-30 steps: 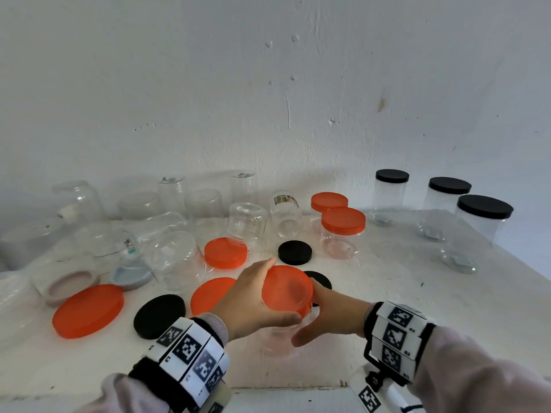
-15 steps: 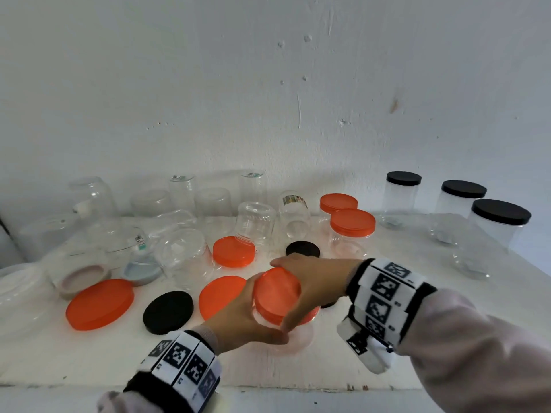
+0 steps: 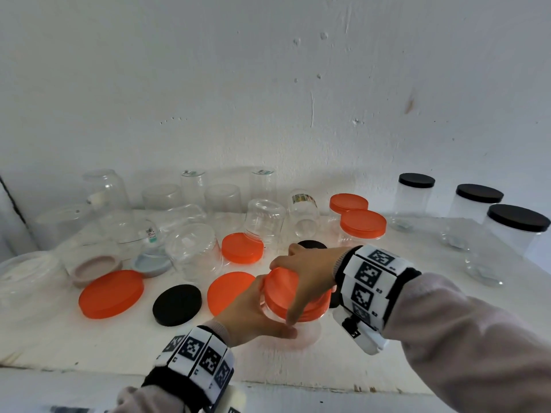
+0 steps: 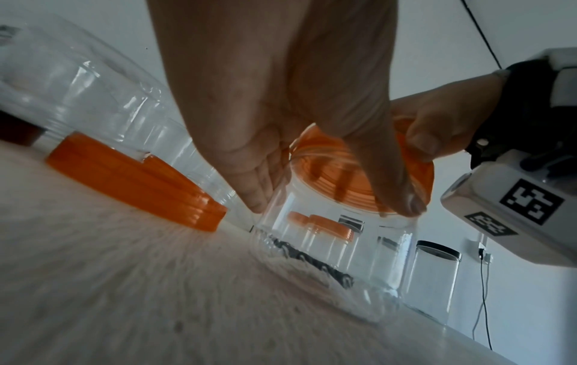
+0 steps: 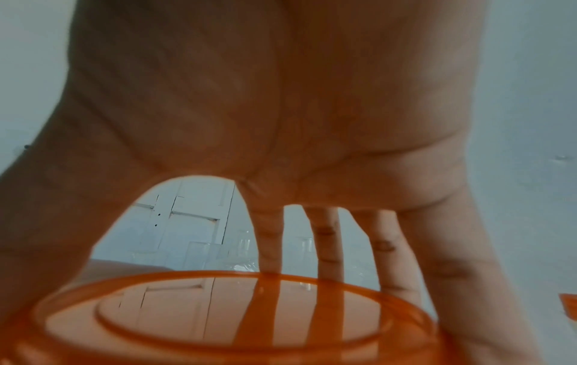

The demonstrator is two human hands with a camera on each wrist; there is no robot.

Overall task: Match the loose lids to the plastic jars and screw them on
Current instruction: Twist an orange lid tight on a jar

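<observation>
A small clear plastic jar (image 3: 301, 329) (image 4: 328, 252) stands near the table's front edge with an orange lid (image 3: 281, 289) (image 4: 353, 177) (image 5: 224, 318) on its mouth. My left hand (image 3: 253, 314) (image 4: 281, 123) grips the jar's body from the left, thumb in front. My right hand (image 3: 307, 272) (image 5: 281, 148) reaches over from the right and grips the lid's rim, thumb on the near side and fingers on the far side. The jar's top is partly hidden by both hands.
Loose orange lids (image 3: 111, 293) (image 3: 242, 248) (image 3: 229, 290) and black lids (image 3: 177, 304) (image 3: 311, 245) lie on the white table (image 3: 89, 344). Several clear jars (image 3: 193, 254) stand upside down at the back left. Two orange-lidded jars (image 3: 362, 228) and three black-lidded jars (image 3: 517, 231) stand at the right.
My right hand has moved from beside the jar up and over the orange lid, taking hold of its rim. My left hand has slid from the lid down to the jar body.
</observation>
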